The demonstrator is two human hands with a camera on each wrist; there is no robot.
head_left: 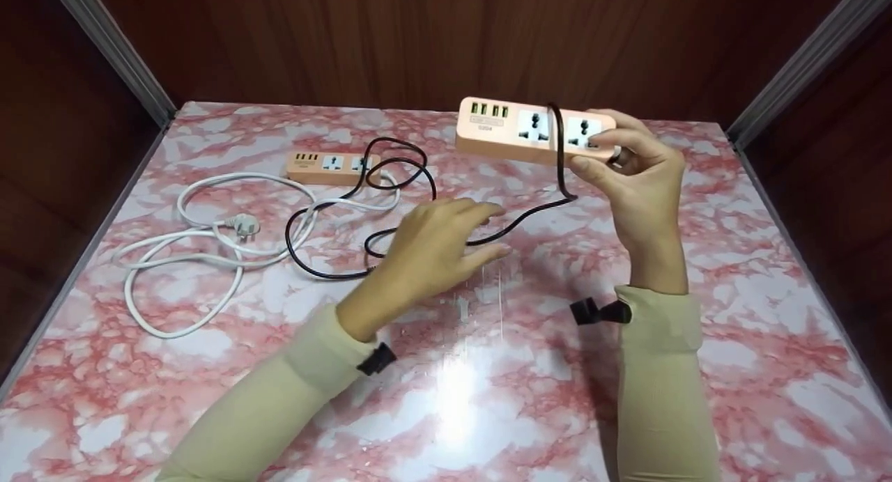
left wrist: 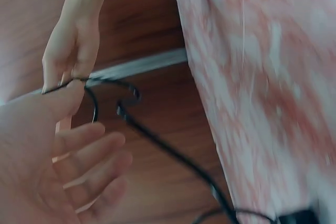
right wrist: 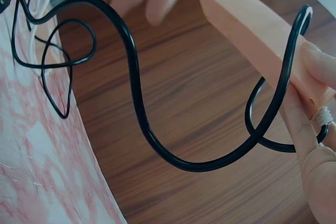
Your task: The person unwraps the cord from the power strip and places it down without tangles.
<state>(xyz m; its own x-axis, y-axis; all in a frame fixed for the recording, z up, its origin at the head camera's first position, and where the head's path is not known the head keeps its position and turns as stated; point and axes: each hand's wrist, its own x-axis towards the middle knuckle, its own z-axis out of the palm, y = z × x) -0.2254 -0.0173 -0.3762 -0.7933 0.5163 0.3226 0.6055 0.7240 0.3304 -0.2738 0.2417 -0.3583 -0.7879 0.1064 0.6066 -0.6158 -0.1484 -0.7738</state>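
Observation:
My right hand [head_left: 644, 182] grips the right end of a peach power strip [head_left: 512, 130], thumb in front and fingers behind and over the edge. The strip is held up off the table, its two sockets and several USB ports facing me. Its black cord [right wrist: 135, 77] wraps once around the strip near the gripped end, then sags toward the table in the right wrist view. My left hand [head_left: 432, 245] hovers over the cord's lower run, thumb and fingers apart. In the left wrist view those fingers [left wrist: 92, 156] are loosely bent, with nothing between them.
A second peach power strip [head_left: 313, 178] lies at the back left. Its white cord [head_left: 185, 325] spreads in loops, with a white plug [head_left: 245, 226] among them. Loops of the black cord cross over this strip. Dark wood panels [head_left: 334, 43] enclose the marbled table [head_left: 529, 412].

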